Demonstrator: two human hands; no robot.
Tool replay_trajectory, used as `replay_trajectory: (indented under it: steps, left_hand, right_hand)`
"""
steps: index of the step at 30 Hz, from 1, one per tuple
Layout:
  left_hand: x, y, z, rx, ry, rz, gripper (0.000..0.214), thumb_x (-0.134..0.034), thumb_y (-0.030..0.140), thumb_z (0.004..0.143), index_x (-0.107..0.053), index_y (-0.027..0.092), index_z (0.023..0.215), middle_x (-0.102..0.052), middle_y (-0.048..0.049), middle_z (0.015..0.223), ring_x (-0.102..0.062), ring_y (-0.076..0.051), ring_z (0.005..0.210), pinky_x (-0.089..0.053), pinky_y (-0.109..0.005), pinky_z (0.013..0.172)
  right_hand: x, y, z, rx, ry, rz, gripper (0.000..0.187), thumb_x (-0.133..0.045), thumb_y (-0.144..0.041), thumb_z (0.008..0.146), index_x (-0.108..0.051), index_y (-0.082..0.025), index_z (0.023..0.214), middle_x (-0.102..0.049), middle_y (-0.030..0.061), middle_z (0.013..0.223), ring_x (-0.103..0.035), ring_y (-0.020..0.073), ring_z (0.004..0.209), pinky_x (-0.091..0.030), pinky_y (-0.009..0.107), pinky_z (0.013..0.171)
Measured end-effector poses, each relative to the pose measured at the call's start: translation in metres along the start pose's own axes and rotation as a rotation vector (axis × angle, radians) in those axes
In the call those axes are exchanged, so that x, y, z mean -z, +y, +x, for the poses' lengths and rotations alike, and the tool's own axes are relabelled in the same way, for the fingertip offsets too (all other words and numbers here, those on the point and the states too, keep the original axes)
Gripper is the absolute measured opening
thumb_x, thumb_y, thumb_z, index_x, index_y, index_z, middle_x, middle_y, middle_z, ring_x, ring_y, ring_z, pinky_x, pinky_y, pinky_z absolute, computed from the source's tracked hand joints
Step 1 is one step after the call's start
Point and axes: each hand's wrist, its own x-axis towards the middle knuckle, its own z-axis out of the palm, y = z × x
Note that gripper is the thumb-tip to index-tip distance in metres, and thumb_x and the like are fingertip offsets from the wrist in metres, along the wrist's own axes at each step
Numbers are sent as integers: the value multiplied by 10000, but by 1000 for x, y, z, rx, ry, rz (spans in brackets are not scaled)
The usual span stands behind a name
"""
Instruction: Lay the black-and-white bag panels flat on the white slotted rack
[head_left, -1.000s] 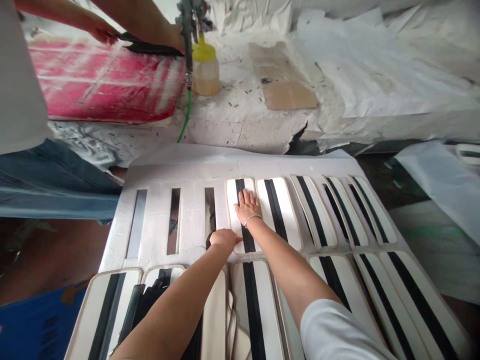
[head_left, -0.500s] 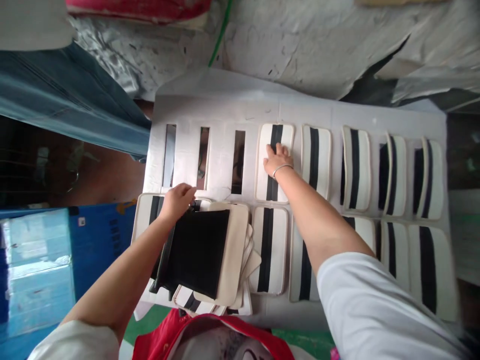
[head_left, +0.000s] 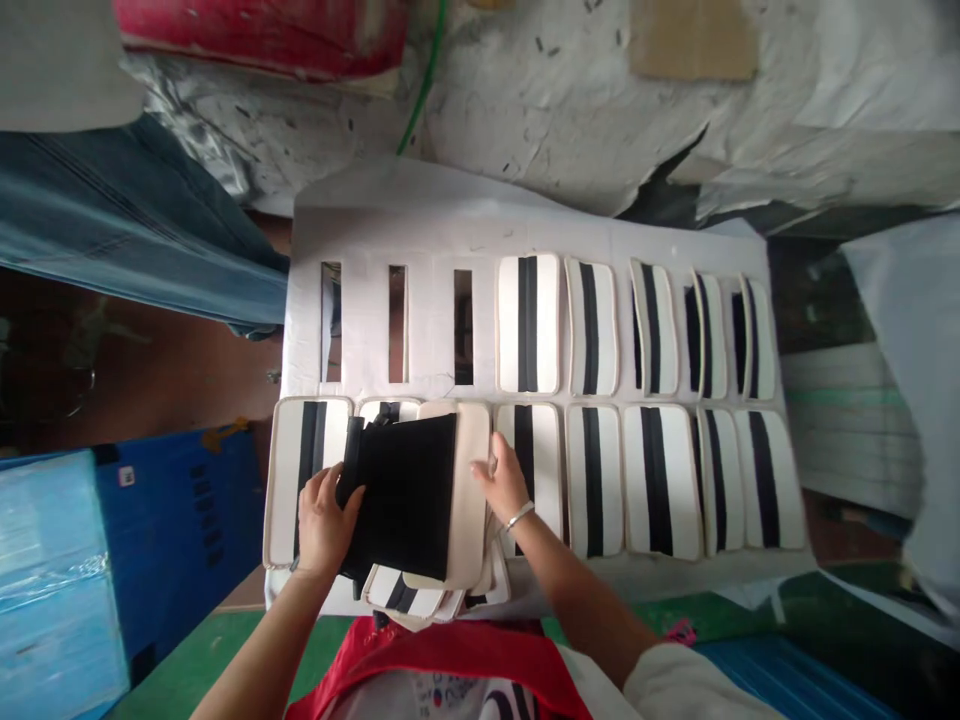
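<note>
On a stack of cream panels lies a cream panel (head_left: 471, 500) with a wide black fabric flap (head_left: 405, 500) over most of it. My left hand (head_left: 326, 520) grips the flap's left edge, thumb on top of the black fabric. At the opposite side, my right hand (head_left: 504, 485), with a bracelet at the wrist, holds the panel's right edge with its thumb on the cream face. Panels below stick out askew toward me. Just left of the stack is a white panel with a dark stripe (head_left: 309, 480).
A white slotted board (head_left: 431, 225) carries two rows of striped white panels (head_left: 529, 320), several tilted at the right. Three slots show at its upper left. A blue box (head_left: 187, 530) stands at left, near another person's jeans (head_left: 127, 220). A paper-covered surface (head_left: 525, 130) lies beyond.
My right hand has come back from the upper-row panel to the stack's right edge. My left hand has moved down along the black flap's left side. The view has shifted.
</note>
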Motion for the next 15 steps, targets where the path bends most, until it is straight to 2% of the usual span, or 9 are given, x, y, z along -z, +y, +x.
replay_trajectory:
  steps: [2, 3, 5, 7, 9, 11, 13, 15]
  left_hand:
    - [0, 11, -4, -110, 60, 29, 432, -504, 381, 858, -523, 127, 1206, -504, -161, 1219, -471, -305, 1147, -385, -462, 983]
    - [-1, 20, -8, -177, 51, 12, 427, -510, 358, 859, -509, 138, 1225, -494, -159, 1246, -457, -303, 1170, -374, -464, 993]
    - [-11, 42, -22, -316, -51, -85, 479, -536, 345, 847, -457, 153, 1279, -496, -154, 1266, -464, -287, 1177, -391, -442, 982]
    - [-25, 67, -39, -393, -180, -190, 634, -586, 399, 805, -373, 144, 1345, -484, -172, 1292, -467, -298, 1183, -403, -456, 973]
    - [-38, 90, -51, -346, -218, -236, 853, -647, 481, 729, -275, 101, 1395, -439, -216, 1331, -427, -347, 1222, -355, -529, 1002]
    - [-45, 107, -54, -252, -189, -283, 979, -676, 516, 676, -222, 46, 1404, -386, -257, 1360, -366, -379, 1264, -303, -558, 1033]
    - [-39, 115, -45, -168, -198, -379, 886, -642, 454, 717, -247, 29, 1387, -370, -256, 1372, -346, -353, 1286, -297, -505, 1061]
    - [-23, 116, -30, -63, -296, -501, 634, -529, 333, 794, -351, 60, 1337, -458, -207, 1318, -424, -293, 1241, -337, -428, 1052]
  right_hand:
    - [-8, -6, -3, 31, 75, 7, 580, -575, -286, 750, -428, -93, 1276, -433, 166, 1329, -383, 243, 1256, -329, 395, 1072]
    - [-8, -11, 1, 60, 107, -1, 516, -580, -271, 744, -476, -108, 1223, -421, 158, 1342, -365, 242, 1270, -313, 392, 1081]
    - [-2, -25, 15, 89, 124, -20, 299, -596, -225, 719, -574, -131, 1002, -465, 149, 1297, -382, 249, 1253, -309, 387, 1075]
    - [8, -42, 25, 81, 80, 0, 87, -593, -186, 704, -553, -158, 776, -575, 125, 1115, -494, 232, 1121, -375, 369, 1005]
    - [15, -60, 26, 54, -1, 87, 118, -572, -218, 729, -484, -181, 659, -612, 58, 835, -576, 182, 865, -459, 326, 852]
    - [19, -75, 20, 35, -109, 261, 192, -548, -308, 772, -464, -192, 644, -570, 4, 679, -560, 139, 686, -484, 283, 717]
    - [20, -84, 12, 29, -255, 523, 241, -483, -399, 829, -501, -196, 701, -600, 7, 754, -587, 134, 735, -501, 266, 700]
    - [17, -86, 5, 22, -391, 758, 285, -413, -457, 868, -554, -210, 866, -620, 30, 991, -602, 145, 927, -523, 267, 742]
